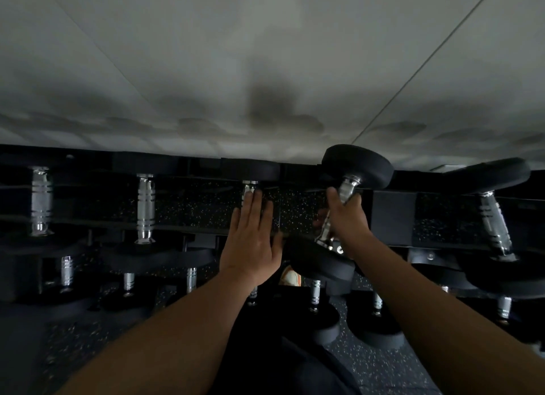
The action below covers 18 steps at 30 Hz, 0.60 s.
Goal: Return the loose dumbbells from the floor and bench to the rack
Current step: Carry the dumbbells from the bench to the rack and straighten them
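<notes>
head view, looking down over a two-tier dumbbell rack (pixel 392 214) set against a pale wall (pixel 206 55). the right hand (pixel 346 214) is closed around the chrome handle of a black round-headed dumbbell (pixel 358 166), which it holds tilted: the far head stands above the rack's back edge, up and to the right of the fingers, and the near head hangs below and to the left of the wrist. whether this dumbbell touches the rack cannot be told. the left hand (pixel 252 238) is open and flat, fingers together and extended, palm down over the upper tier; its fingertips (pixel 250 195) reach the near end of the handle of a racked dumbbell (pixel 250 173) directly ahead of it. to the left of the left hand, two more dumbbells (pixel 145 206) lie across the upper tier with handles pointing away from the viewer. to the right of the right hand, another dumbbell (pixel 495 223) rests slanted on the same tier. below both forearms, a lower row of dumbbells (pixel 315 294) stands over the dark speckled floor (pixel 383 368). the scene is dim and detail in the black parts is poor.
</notes>
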Each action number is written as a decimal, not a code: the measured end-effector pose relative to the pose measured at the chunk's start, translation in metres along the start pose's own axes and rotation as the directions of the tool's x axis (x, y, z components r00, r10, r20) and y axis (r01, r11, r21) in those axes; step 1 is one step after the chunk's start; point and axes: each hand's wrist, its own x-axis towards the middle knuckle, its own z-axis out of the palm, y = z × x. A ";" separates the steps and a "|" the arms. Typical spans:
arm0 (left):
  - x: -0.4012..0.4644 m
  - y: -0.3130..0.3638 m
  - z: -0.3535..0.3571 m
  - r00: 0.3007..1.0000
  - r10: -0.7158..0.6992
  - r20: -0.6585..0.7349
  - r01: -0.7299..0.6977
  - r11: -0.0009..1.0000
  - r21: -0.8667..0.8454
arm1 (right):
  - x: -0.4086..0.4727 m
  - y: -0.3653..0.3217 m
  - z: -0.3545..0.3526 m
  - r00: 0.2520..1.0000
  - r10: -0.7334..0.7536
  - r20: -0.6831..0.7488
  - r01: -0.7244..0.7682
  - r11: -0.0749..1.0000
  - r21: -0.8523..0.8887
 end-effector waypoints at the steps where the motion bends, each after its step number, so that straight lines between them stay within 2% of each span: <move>1: 0.000 0.000 0.000 1.000 0.005 0.009 -0.005 1.000 -0.026 | 0.000 0.000 -0.001 1.000 -0.011 -0.007 0.011 1.000 -0.022; 12: 0.001 -0.003 0.002 0.999 -0.008 0.046 0.010 0.998 -0.054 | 0.003 0.001 0.001 0.999 -0.038 -0.017 0.039 0.999 0.038; 18: 0.002 -0.002 0.003 0.998 -0.015 0.064 0.019 0.998 -0.057 | 0.001 0.001 -0.010 0.997 -0.070 -0.040 0.068 0.996 -0.050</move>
